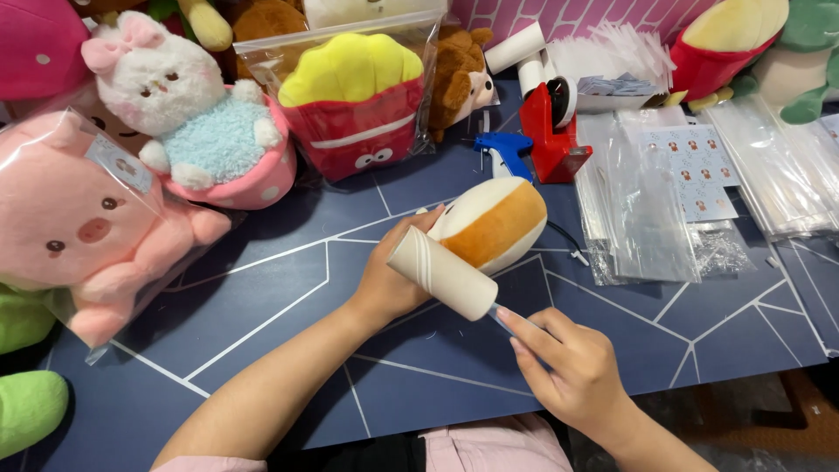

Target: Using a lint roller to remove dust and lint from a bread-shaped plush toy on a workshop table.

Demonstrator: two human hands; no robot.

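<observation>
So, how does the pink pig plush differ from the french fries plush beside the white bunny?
The pink pig plush is pale pink and lies tilted at the table's left edge; the french fries plush is yellow over red and stands upright further back. The pig has a round snout and dot eyes; the fries show eyes on the red pouch. Both sit inside clear plastic bags on the dark blue table.

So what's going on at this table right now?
A person is running a lint roller over a small orange-and-white plush toy. The left hand steadies the toy from behind, while the right hand holds the roller's handle, with the roll pressed against the toy's side. All this happens over a dark blue table. Around it sit a bagged pink pig plush, a bagged fries plush, a red tape dispenser and stacks of clear bags.
</observation>
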